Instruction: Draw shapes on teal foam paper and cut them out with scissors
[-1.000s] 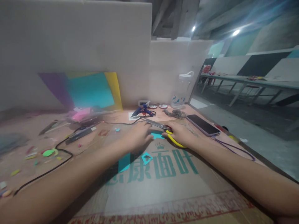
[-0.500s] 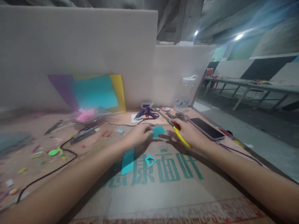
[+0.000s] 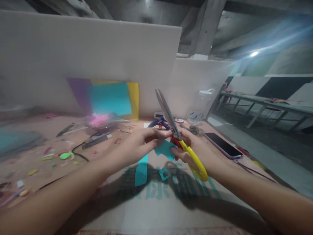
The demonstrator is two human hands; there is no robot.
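A small teal paper piece (image 3: 165, 149) is pinched between both hands above the cardboard. My left hand (image 3: 144, 141) has its thumb and fingers closed on the paper's upper left. My right hand (image 3: 190, 147) touches the paper's right edge with its fingertips and also holds the scissors (image 3: 195, 162). The yellow handle hangs toward me, and the blades point up and away, slightly parted. Under the hands lie a teal strip (image 3: 141, 171) and a small teal scrap with a hole (image 3: 164, 174).
A phone (image 3: 223, 145) with a cord lies at the right. Behind stand a glue gun (image 3: 158, 122), a clear bottle (image 3: 199, 107) and coloured sheets (image 3: 110, 98). Clay bits (image 3: 65, 155), a black cable and a cutter lie at the left.
Both hands have lifted the teal piece off the cardboard, and my right fingers now touch it. The scissors have swung upright, blades up. The view has shifted.
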